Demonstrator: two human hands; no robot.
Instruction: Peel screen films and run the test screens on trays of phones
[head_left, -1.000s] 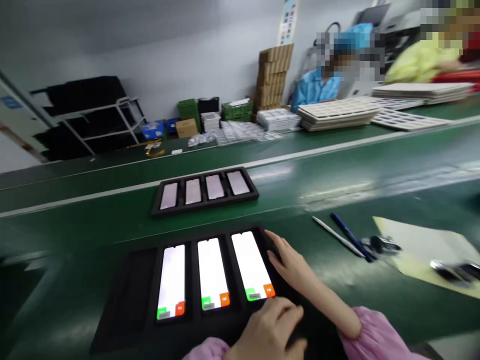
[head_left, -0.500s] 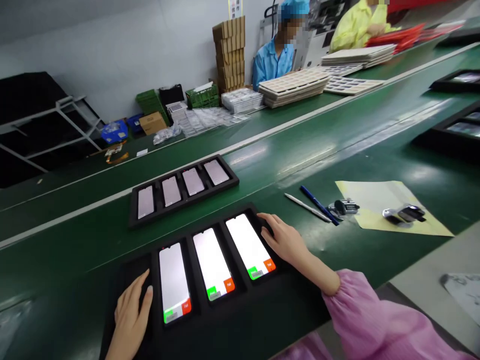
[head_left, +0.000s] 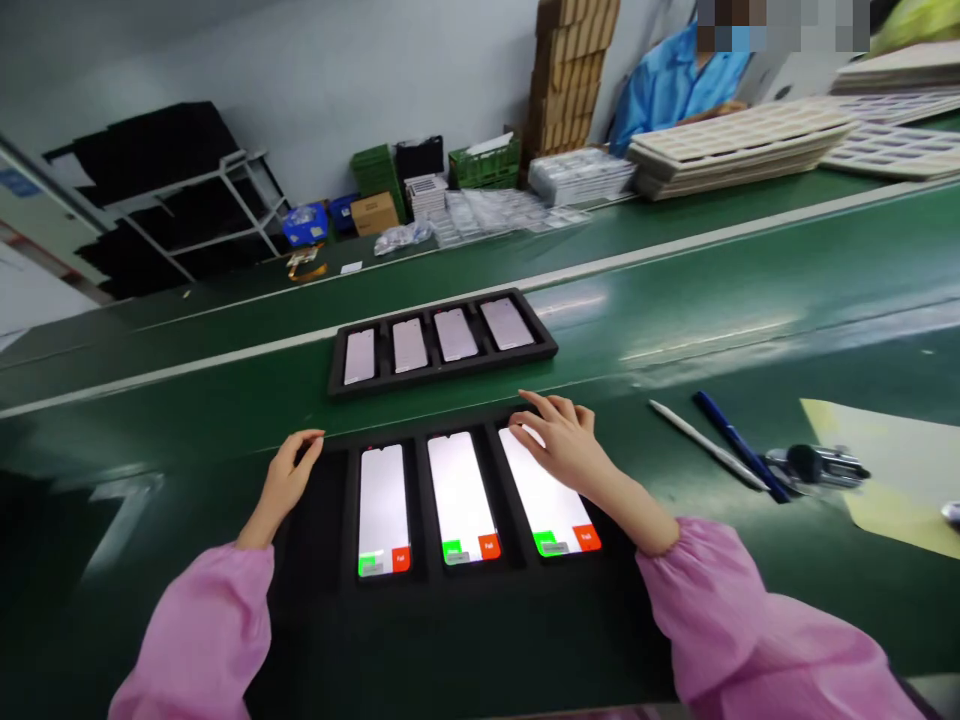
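In the head view a black foam tray [head_left: 315,540] lies before me with three lit phones: a left phone [head_left: 383,510], a middle phone [head_left: 461,500] and a right phone [head_left: 544,490]. Each screen is white with a green patch and a red "Fail" patch at the bottom. The leftmost slot is dark, with no phone visible. My left hand [head_left: 289,475] is at the tray's far left corner, thumb apart from the bent fingers. My right hand [head_left: 562,440] has its fingers spread over the top of the right phone and the tray's far edge, covering part of that screen.
Beyond lies a second black tray [head_left: 442,370] with several phones. To the right are a white pen [head_left: 709,445], a blue pen [head_left: 739,445], a metal clicker-like device [head_left: 825,465] and yellowish paper [head_left: 900,470]. Pale trays [head_left: 742,140] are stacked near a co-worker in blue [head_left: 667,80].
My left hand has moved from the tray's left side up to its far corner. My right hand has shifted from beside the right phone to over its top. The view has turned right.
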